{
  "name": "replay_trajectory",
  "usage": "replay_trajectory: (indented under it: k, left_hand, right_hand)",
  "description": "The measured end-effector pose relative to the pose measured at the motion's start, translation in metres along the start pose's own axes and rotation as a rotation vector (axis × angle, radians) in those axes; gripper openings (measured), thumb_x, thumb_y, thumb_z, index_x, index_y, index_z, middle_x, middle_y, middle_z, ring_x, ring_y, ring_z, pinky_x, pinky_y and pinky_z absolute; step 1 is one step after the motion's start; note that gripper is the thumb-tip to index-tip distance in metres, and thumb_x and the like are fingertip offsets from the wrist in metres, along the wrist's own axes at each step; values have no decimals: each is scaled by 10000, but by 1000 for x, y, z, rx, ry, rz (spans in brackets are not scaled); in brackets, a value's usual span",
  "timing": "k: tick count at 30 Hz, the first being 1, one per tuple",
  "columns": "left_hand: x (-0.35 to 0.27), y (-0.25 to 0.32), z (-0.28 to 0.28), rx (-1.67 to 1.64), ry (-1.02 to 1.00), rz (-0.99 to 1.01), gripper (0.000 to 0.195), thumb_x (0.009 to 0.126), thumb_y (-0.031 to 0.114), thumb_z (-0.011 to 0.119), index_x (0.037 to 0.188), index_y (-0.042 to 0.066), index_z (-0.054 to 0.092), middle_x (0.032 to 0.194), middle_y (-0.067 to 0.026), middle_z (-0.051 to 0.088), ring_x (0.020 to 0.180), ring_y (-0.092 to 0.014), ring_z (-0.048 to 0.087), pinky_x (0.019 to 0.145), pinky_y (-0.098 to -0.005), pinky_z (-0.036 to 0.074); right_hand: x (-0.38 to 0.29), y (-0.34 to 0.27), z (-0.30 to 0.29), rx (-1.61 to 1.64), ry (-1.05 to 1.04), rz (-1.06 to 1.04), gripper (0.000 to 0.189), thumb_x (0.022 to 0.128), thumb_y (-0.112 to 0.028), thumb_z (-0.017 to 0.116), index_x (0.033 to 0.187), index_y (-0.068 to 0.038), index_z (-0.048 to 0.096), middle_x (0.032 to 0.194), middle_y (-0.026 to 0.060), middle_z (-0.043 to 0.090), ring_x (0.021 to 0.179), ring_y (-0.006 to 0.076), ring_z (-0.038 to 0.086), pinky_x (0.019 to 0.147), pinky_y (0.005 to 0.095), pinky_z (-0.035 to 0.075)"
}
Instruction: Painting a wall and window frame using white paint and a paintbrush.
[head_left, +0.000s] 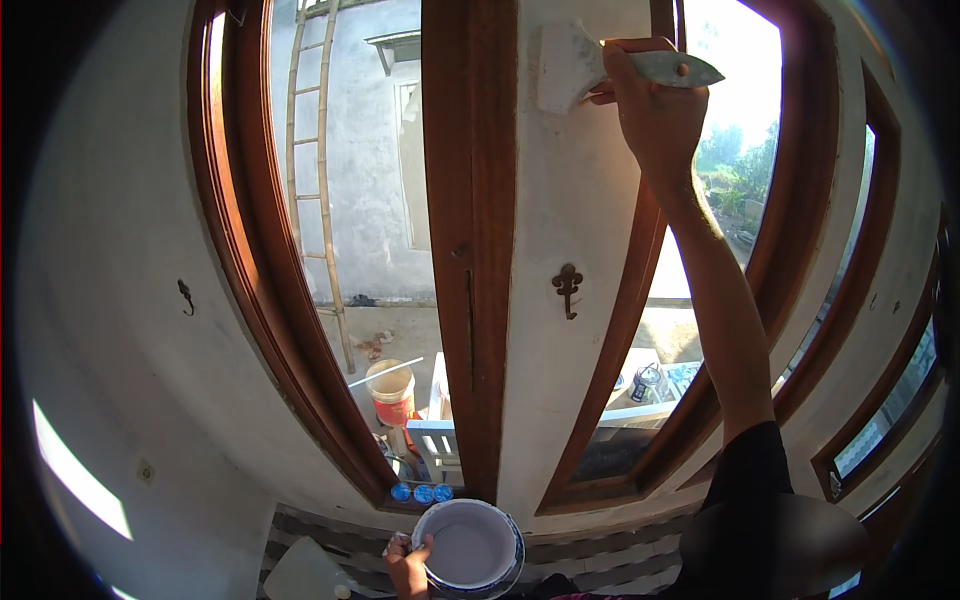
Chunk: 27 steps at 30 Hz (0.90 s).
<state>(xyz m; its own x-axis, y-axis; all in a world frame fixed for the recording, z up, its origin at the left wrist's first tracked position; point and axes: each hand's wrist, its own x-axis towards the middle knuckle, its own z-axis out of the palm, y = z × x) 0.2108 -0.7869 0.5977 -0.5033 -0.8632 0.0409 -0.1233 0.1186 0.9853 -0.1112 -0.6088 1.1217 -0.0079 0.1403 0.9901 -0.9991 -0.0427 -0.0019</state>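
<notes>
My right hand is raised, shut on the handle of a wide paintbrush whose pale, paint-covered head lies against the white wall strip between two brown wooden window frames. The pointed end of the handle sticks out to the right. Low in the view, my left hand grips the left rim of a round bucket holding pale greyish paint or filler. A dark metal wall hook is fixed to the wall strip below the brush.
Brown wooden window frames flank the strip. Several small blue-topped containers line the left sill. Beside the bucket is a pale plastic seat or lid. Outside the glass are a bamboo ladder, a red and cream bucket and a metal can.
</notes>
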Motion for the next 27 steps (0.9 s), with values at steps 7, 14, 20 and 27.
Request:
replay_trajectory:
  k: [7, 14, 20, 27]
  left_hand:
    - [0, 44, 11, 4, -44, -20, 330, 720, 145, 803, 743, -29, 524, 705, -50, 488, 661, -147, 423, 624, -305, 365]
    - [-4, 58, 21, -139, -97, -64, 321, 716, 64, 808, 690, 36, 489, 667, 45, 409, 636, -68, 367, 567, -254, 313]
    - [1, 35, 17, -124, -119, -65, 328, 729, 101, 805, 705, 15, 490, 701, 18, 418, 666, -93, 377, 602, -267, 331]
    - [-7, 54, 14, -163, -74, -91, 299, 716, 62, 789, 700, 32, 492, 700, 33, 416, 671, -90, 364, 609, -259, 314]
  right_hand:
    - [2, -2, 2, -152, -55, -164, 149, 869, -137, 686, 932, -2, 693, 724, 82, 708, 635, 139, 706, 563, 236, 566]
    - [2, -27, 7, -93, -41, 31, 82, 838, -89, 646, 800, -19, 628, 621, 47, 612, 540, 107, 606, 478, 261, 485]
    - [-1, -36, 8, -332, -52, -98, 97, 831, -101, 659, 785, -20, 637, 612, 60, 615, 545, 124, 612, 487, 283, 479]
    - [-16, -60, 9, -327, -94, -6, 109, 836, -117, 655, 787, -21, 649, 614, 88, 634, 550, 148, 627, 511, 296, 490]
